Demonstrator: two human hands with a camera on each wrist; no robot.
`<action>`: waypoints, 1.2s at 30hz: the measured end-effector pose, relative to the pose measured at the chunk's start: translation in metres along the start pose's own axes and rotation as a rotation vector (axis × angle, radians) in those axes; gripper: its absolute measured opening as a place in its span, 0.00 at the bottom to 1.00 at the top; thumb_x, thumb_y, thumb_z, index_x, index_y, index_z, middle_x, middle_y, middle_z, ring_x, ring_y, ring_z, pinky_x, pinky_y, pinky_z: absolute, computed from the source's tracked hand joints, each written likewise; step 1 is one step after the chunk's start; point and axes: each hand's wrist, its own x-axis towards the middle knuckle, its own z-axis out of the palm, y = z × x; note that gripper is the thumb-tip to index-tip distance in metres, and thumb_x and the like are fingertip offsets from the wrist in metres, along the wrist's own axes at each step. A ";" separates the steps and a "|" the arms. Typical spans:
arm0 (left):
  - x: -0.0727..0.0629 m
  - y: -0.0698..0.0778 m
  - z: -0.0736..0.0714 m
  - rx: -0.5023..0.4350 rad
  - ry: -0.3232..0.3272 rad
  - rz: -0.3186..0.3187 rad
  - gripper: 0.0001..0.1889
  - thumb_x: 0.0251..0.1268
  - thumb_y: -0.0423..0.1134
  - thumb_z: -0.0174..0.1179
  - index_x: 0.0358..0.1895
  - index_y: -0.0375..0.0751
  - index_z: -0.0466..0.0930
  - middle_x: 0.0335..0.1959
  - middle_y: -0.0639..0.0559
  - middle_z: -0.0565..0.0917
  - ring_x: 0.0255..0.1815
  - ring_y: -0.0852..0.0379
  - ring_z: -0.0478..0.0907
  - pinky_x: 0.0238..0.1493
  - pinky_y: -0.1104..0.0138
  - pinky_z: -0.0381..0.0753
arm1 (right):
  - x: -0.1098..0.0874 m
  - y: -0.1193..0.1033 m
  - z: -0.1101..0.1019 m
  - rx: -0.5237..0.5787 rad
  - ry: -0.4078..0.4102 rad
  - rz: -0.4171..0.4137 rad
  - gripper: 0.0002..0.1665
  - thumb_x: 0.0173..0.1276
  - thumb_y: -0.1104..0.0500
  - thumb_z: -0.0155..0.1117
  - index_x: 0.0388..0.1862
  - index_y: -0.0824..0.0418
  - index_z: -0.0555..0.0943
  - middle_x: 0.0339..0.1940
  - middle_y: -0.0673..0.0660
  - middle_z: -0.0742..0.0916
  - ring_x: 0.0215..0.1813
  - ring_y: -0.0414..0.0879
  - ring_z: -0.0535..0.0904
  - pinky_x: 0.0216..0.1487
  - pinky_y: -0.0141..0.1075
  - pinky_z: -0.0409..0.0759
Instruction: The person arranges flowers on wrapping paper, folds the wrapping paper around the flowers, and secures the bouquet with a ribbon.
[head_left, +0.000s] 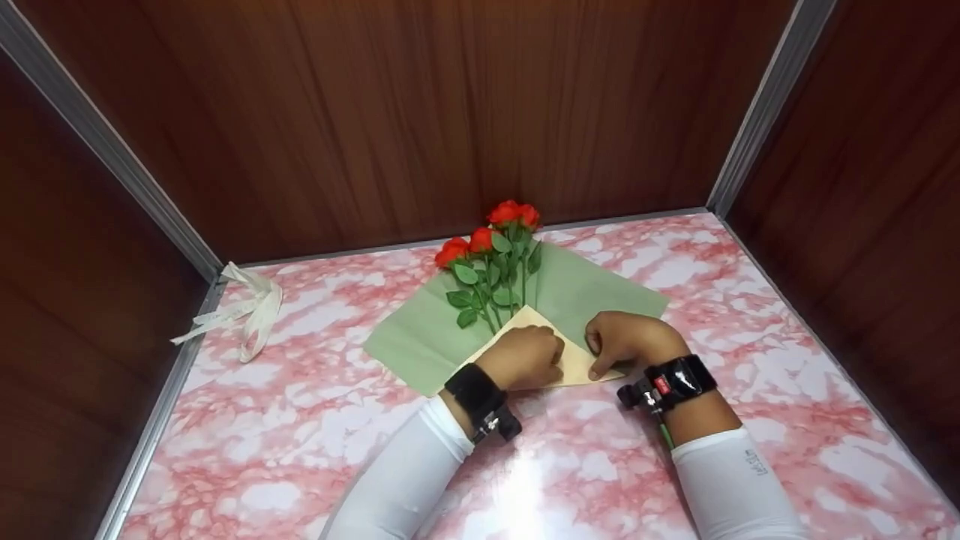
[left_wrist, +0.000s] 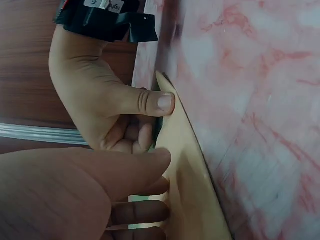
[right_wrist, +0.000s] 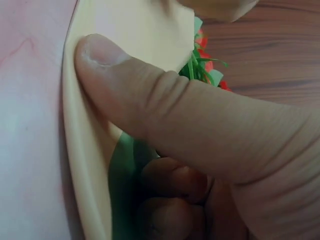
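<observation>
Dark brown wood-grain panels (head_left: 420, 120) enclose a pink-and-white marbled worktop (head_left: 262, 420). Toward the far edge: sage-green paper sheet (head_left: 409, 330), cream folded flap (head_left: 577, 365) at its near side. Long-stemmed red roses with green leaves (head_left: 481, 240) lie on the sheet, blooms toward the far edge, lower stems hidden at the flap. Loose off-white ribbon (head_left: 261, 309) at the far left corner.

Key relation: the flap's long crease runs roughly left-right, facing the near edge. Right hand (head_left: 634, 339) is at its right end, thumb on cream, other fingers curled at the green side, pinching the paper. Left hand (head_left: 525, 356) bends over the flap, fingertips touching it; cannot tell whether they grasp.

Writing: white label (left_wrist: 103, 5) on the right wristband, upside down, cropped, possibly "righ…"; red label (head_left: 661, 385) and right-sleeve marking (head_left: 756, 463) illegible.
</observation>
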 end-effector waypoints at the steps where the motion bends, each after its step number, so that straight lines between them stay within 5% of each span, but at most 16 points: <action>1: 0.002 0.001 0.001 -0.001 -0.010 -0.005 0.13 0.71 0.47 0.74 0.31 0.49 0.81 0.35 0.55 0.84 0.40 0.51 0.85 0.45 0.55 0.86 | 0.000 0.000 0.000 -0.002 0.002 -0.009 0.22 0.46 0.63 0.92 0.25 0.56 0.80 0.19 0.44 0.77 0.25 0.39 0.72 0.28 0.32 0.69; 8: 0.015 0.003 0.012 0.053 -0.050 -0.018 0.21 0.72 0.63 0.76 0.41 0.48 0.86 0.38 0.53 0.91 0.43 0.50 0.90 0.47 0.53 0.90 | 0.000 0.001 0.001 -0.024 0.011 -0.016 0.23 0.45 0.62 0.92 0.23 0.55 0.80 0.18 0.43 0.77 0.25 0.39 0.72 0.28 0.32 0.69; 17: 0.019 0.001 0.018 0.095 -0.031 -0.035 0.29 0.66 0.70 0.77 0.46 0.47 0.88 0.45 0.50 0.93 0.48 0.47 0.90 0.48 0.51 0.90 | 0.001 0.002 0.001 -0.016 0.009 0.016 0.23 0.46 0.62 0.92 0.24 0.55 0.79 0.19 0.45 0.78 0.24 0.40 0.74 0.28 0.32 0.70; 28: -0.004 -0.019 0.018 0.064 0.101 -0.033 0.29 0.52 0.66 0.87 0.41 0.49 0.85 0.51 0.49 0.82 0.59 0.48 0.77 0.55 0.51 0.85 | 0.002 0.001 0.000 -0.004 0.000 0.025 0.24 0.47 0.61 0.93 0.24 0.55 0.80 0.19 0.45 0.78 0.24 0.40 0.73 0.28 0.33 0.70; 36: -0.025 -0.039 0.020 -0.001 0.159 -0.048 0.40 0.49 0.63 0.90 0.65 0.52 0.86 0.63 0.50 0.77 0.68 0.49 0.69 0.62 0.51 0.75 | 0.002 0.003 0.001 0.028 -0.010 0.014 0.24 0.47 0.64 0.93 0.25 0.56 0.79 0.20 0.45 0.77 0.25 0.41 0.73 0.29 0.33 0.70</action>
